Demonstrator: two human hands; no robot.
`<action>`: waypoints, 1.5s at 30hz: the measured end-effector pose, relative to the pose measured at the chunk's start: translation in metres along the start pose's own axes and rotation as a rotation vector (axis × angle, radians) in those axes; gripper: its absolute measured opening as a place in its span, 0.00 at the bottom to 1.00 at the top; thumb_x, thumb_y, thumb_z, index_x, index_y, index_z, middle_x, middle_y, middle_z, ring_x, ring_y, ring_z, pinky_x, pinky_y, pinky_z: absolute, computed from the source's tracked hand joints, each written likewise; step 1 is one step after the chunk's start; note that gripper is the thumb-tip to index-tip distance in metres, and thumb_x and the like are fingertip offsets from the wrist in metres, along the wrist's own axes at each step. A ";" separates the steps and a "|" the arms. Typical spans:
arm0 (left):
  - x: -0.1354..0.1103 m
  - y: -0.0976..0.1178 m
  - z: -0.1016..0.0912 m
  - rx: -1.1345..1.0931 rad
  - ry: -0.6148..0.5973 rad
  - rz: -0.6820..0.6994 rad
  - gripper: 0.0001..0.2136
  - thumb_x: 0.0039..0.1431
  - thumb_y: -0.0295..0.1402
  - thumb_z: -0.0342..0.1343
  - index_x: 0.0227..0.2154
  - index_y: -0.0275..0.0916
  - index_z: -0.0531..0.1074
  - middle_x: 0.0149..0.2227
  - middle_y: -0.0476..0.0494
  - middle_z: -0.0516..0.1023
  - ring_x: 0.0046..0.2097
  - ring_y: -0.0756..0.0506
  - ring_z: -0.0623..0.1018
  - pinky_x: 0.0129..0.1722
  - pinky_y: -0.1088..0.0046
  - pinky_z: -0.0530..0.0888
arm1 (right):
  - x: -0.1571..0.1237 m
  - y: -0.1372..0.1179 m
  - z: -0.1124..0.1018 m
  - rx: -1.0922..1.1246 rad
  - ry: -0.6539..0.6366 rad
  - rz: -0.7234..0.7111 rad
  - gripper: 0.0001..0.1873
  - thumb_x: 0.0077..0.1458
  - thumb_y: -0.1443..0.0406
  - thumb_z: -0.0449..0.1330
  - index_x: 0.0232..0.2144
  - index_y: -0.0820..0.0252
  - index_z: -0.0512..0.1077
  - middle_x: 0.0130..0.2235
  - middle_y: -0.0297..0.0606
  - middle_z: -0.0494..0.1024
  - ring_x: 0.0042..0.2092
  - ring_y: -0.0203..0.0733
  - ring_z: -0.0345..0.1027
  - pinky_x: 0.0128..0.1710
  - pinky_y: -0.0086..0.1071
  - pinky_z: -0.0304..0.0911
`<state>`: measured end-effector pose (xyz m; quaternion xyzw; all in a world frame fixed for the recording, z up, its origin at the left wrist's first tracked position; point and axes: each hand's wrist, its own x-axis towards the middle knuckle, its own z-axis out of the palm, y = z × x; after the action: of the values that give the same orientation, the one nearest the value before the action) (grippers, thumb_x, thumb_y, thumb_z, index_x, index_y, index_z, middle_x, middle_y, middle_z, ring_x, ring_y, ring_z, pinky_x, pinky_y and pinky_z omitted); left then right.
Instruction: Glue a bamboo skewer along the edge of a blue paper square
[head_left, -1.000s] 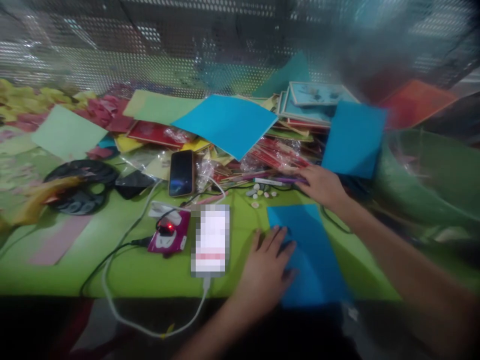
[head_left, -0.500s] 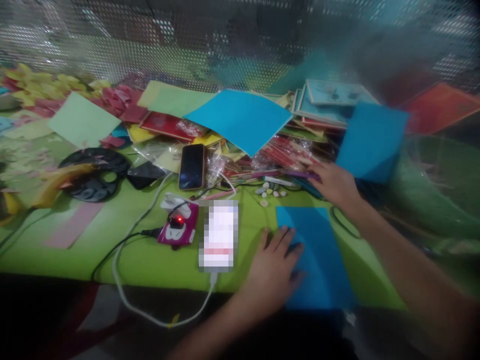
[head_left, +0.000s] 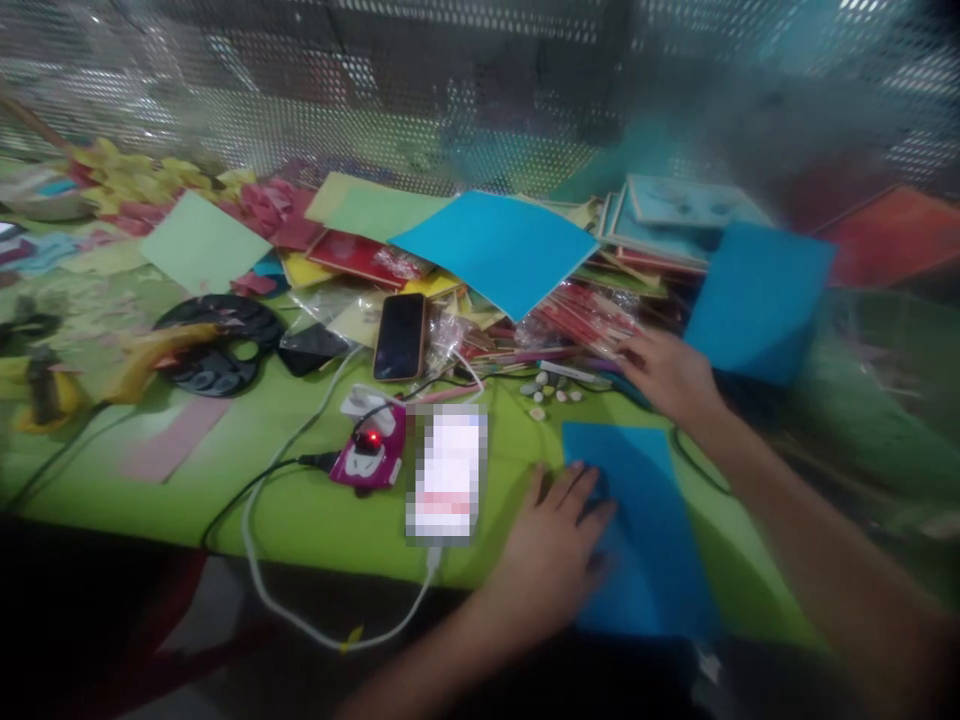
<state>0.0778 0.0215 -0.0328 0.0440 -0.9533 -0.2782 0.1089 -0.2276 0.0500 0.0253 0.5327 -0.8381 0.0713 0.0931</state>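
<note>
My left hand (head_left: 556, 545) lies with fingers spread on the left side of a blue sheet of paper (head_left: 656, 540) at the table's front edge. My right hand (head_left: 670, 378) is farther back, at the right end of a heap of thin reddish sticks (head_left: 589, 322) and pens. Its fingers are curled together; whatever is between them is too blurred to make out. Just left of these fingers lies a white marker (head_left: 574, 372), with several small pebbles (head_left: 551, 390) in front of it.
A lit phone (head_left: 446, 475) on a white cable and a purple power strip (head_left: 371, 450) lie left of my left hand. Behind are a dark phone (head_left: 400, 338), a large blue sheet (head_left: 499, 245) and stacked boards (head_left: 690, 205). A yellow glue gun (head_left: 154, 360) rests on a black palette (head_left: 225, 370).
The view has shifted slightly, so the scene sits a little farther right. My right hand's fingers have drawn closer together at the sticks and pens. My left hand stays on the blue paper.
</note>
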 end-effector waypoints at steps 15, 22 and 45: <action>0.000 -0.001 0.005 -0.039 0.070 0.007 0.23 0.72 0.44 0.61 0.66 0.44 0.72 0.75 0.41 0.62 0.76 0.35 0.62 0.73 0.34 0.59 | 0.014 0.012 -0.011 -0.147 0.048 0.183 0.12 0.62 0.59 0.63 0.43 0.59 0.78 0.45 0.46 0.80 0.45 0.50 0.73 0.31 0.36 0.53; 0.000 -0.002 0.006 -0.061 0.089 0.006 0.21 0.74 0.44 0.59 0.64 0.44 0.74 0.75 0.41 0.63 0.75 0.34 0.63 0.73 0.34 0.59 | 0.005 0.013 -0.022 -0.112 0.063 0.226 0.08 0.63 0.61 0.61 0.38 0.61 0.76 0.44 0.47 0.80 0.46 0.51 0.73 0.35 0.38 0.57; 0.039 0.032 -0.012 -0.904 0.166 -0.428 0.26 0.76 0.53 0.46 0.42 0.35 0.79 0.26 0.51 0.62 0.29 0.50 0.62 0.30 0.71 0.57 | -0.091 -0.042 -0.068 1.544 0.357 0.520 0.24 0.49 0.46 0.77 0.32 0.59 0.79 0.31 0.39 0.78 0.32 0.36 0.72 0.30 0.29 0.68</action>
<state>0.0415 0.0363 0.0012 0.2087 -0.6954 -0.6746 0.1331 -0.1468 0.1272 0.0714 0.2169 -0.6224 0.7286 -0.1864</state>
